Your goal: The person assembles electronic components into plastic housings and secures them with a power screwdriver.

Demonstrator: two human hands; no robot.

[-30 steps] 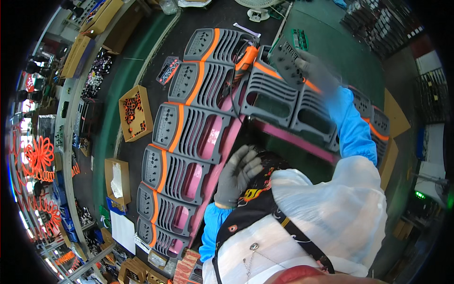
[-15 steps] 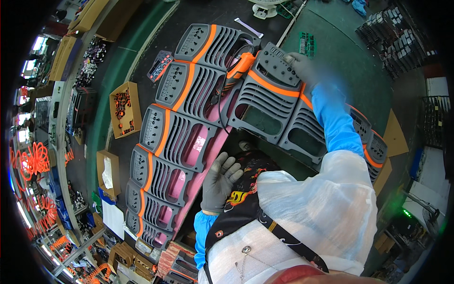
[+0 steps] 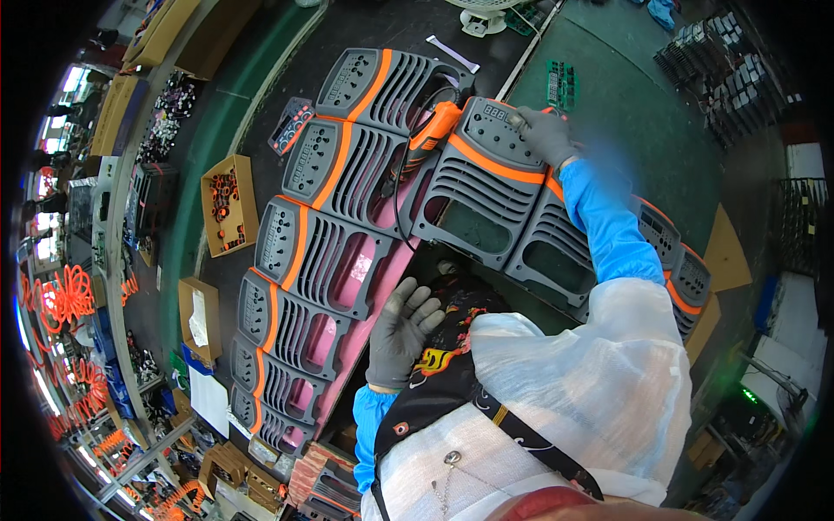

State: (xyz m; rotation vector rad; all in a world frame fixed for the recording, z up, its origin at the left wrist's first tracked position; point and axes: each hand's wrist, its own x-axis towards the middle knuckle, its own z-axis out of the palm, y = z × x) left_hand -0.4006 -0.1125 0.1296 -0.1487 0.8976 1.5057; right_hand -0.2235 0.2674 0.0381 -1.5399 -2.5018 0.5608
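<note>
My right hand [image 3: 549,137], in a grey glove, is at the top right corner of a grey front panel [image 3: 482,178] with an orange band, slots and a small display. Its bent fingers close on the panel's control end. My left hand [image 3: 401,334], gloved too, is held palm up with fingers apart and nothing in it, over my dark apron. An orange corded power tool [image 3: 432,130] lies between this panel and its left neighbour. Similar grey panels [image 3: 326,252] stand in a curved row at left; another panel [image 3: 556,234] lies partly under my right arm.
A box of small orange and black parts [image 3: 230,204] and another carton [image 3: 200,321] are at left. Green circuit boards [image 3: 561,85] lie beyond my right hand. Stacked dark parts [image 3: 730,74] stand far right. A pink strip [image 3: 369,330] runs under the left panels.
The panel at my right hand has shifted slightly down and left; its display and orange rim now show. My right hand stays at its corner. My left hand has barely moved.
</note>
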